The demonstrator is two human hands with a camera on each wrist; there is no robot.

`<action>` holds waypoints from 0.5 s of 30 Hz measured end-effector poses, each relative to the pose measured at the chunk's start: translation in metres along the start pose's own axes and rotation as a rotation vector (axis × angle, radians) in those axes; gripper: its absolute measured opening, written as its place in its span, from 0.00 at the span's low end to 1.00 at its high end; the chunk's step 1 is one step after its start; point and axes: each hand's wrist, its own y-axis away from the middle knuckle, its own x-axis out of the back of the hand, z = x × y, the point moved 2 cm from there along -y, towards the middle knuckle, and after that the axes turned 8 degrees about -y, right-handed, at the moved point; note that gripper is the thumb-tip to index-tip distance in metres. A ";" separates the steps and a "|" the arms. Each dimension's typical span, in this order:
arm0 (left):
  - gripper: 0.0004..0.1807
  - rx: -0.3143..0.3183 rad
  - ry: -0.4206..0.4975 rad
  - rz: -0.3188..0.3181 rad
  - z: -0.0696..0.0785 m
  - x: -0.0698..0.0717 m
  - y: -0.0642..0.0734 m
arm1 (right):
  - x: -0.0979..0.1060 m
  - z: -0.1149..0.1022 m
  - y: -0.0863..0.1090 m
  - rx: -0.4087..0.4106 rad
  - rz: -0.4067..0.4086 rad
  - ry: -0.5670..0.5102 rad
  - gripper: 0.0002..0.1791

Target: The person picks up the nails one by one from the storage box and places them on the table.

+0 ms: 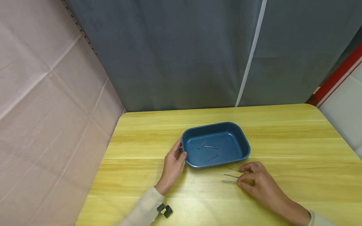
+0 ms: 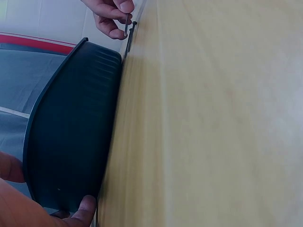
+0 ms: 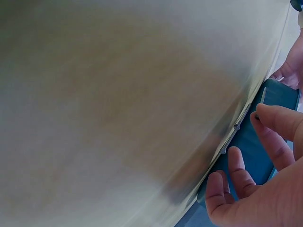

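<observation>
Pinching nail [image 1: 229, 181] with thumb and finger: right hand [image 1: 261, 186], near blue tray [image 1: 229, 150], at 4 o'clock. Two more nails [image 1: 231, 175] lie on table [image 1: 297, 147] beside fingers. Left hand [image 1: 172, 164] holds tray at 8 o'clock, thumb and fingers around end. Three nails [image 1: 211, 158] inside tray.

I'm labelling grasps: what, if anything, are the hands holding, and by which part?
The right hand pinches a nail by its head end; the left hand holds the blue tray at its left end, as the head view shows.
</observation>
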 end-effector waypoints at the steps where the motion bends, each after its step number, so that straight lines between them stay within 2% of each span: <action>1: 0.35 -0.001 0.000 0.000 0.000 0.000 0.000 | 0.000 0.000 0.000 0.007 0.002 0.011 0.22; 15: 0.35 0.003 -0.001 0.001 0.001 0.000 0.000 | -0.001 0.003 0.001 0.111 -0.011 0.121 0.20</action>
